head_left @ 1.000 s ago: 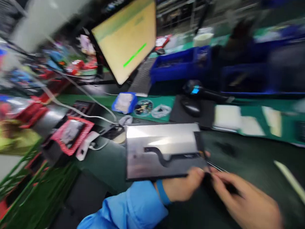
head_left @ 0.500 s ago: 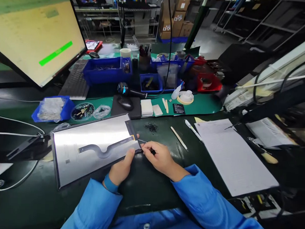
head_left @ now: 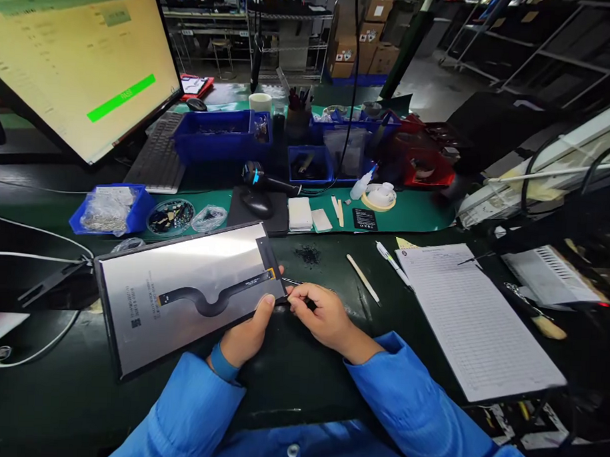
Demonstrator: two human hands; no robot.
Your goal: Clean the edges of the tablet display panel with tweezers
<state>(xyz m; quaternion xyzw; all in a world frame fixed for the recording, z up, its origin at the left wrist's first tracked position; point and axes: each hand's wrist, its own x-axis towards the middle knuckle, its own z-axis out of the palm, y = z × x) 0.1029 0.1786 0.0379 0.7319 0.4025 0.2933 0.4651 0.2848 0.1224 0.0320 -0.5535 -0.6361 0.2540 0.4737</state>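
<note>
My left hand (head_left: 246, 333) grips the right end of an LCD screen panel (head_left: 178, 264), thumb on top and fingers underneath. The panel lies with its silvery back up and tilts in the hand. A black flex cable (head_left: 209, 304) curves across that back and ends at an orange-edged connector. At the panel's lower right corner, my right hand (head_left: 324, 319) has thumb and forefinger pinched together. What the pinch holds is too small to make out. A thin dark rod (head_left: 292, 281) shows just behind those fingertips; whether the right hand holds it I cannot tell.
Dark scraps (head_left: 308, 254) and a wooden stick (head_left: 363, 278) lie beyond the right hand. Further right are a pen (head_left: 392, 263) and a lined sheet (head_left: 476, 321). Blue bins (head_left: 215, 145), a mouse (head_left: 257, 203), a barcode scanner (head_left: 269, 182) and a monitor (head_left: 81, 61) stand behind.
The view has shifted slightly, so the scene sits a little further right. The panel tilts a bit differently and its glare has lessened. Both hands keep their holds at its right end.
</note>
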